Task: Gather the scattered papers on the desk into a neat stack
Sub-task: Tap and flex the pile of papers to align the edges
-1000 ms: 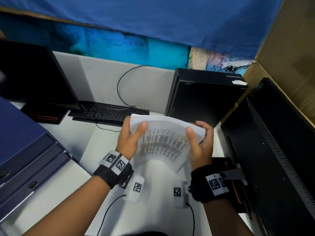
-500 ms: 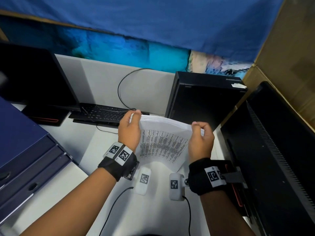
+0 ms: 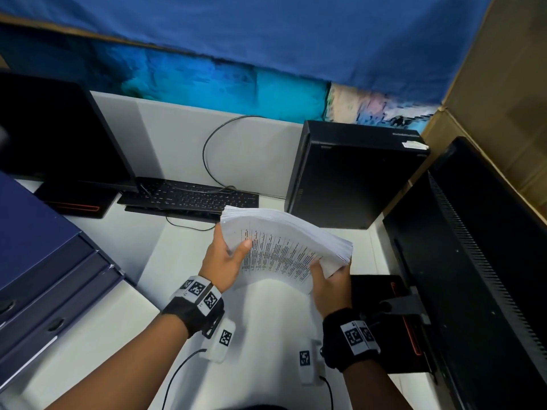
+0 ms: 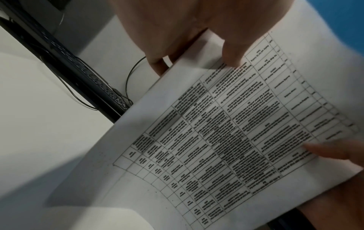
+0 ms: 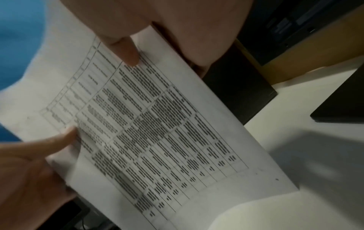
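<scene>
Both hands hold one thick stack of papers (image 3: pixel 284 244) above the white desk (image 3: pixel 260 344), the printed table facing the person and the sheets bowed upward. The left hand (image 3: pixel 223 258) clamps the stack's nine o'clock edge, thumb on top. The right hand (image 3: pixel 330 288) pinches the four o'clock corner, thumb over the sheet. At twelve o'clock lies a black keyboard (image 3: pixel 189 196); at one o'clock stands a black computer tower (image 3: pixel 349 176); at nine o'clock sits a blue drawer unit (image 3: pixel 44 261).

The thick white printed paper stack (image 3: pixel 284 247) looks matt; the smooth white desk top (image 3: pixel 266 335) shows a faint sheen; the black keyboard (image 3: pixel 189 196) looks like matt plastic.
</scene>
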The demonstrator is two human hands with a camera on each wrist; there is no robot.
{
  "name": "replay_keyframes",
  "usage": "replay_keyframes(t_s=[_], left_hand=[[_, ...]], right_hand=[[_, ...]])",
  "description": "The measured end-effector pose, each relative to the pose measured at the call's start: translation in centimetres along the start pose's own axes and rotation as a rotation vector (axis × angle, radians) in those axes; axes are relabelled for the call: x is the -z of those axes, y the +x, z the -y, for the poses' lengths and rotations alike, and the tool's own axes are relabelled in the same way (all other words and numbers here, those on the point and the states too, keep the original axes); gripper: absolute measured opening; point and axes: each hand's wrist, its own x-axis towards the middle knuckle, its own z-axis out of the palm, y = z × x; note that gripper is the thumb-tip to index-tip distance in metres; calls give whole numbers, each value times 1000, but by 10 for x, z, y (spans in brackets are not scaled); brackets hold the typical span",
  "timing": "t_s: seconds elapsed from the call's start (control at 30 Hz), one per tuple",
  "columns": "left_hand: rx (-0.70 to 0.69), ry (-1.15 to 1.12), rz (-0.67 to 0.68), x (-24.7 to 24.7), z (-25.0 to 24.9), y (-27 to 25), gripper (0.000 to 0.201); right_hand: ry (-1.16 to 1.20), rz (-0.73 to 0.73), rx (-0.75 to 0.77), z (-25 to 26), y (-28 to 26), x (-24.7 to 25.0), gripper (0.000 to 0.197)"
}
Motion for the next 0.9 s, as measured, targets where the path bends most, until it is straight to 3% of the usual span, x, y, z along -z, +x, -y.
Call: replay_keyframes(t_s=[0.17,0.37,0.53,0.77,0.9], left_hand=[[-24,45,17,-2,-2,1,56],[1,67,110,8,16,-4,72],[50,157,183,13,35,-12,44],[53,75,109,13,24,-14,31],[110,51,73,24,24,-23,27]], right_hand=[[-54,-45,29,8,-1,-3,31],[-77,-12,46,36,13,8,30],[-4,-52,122,73,31,18,32],[29,-65,155,82,41,10,35],[-23,76,87,80,48,2,30]])
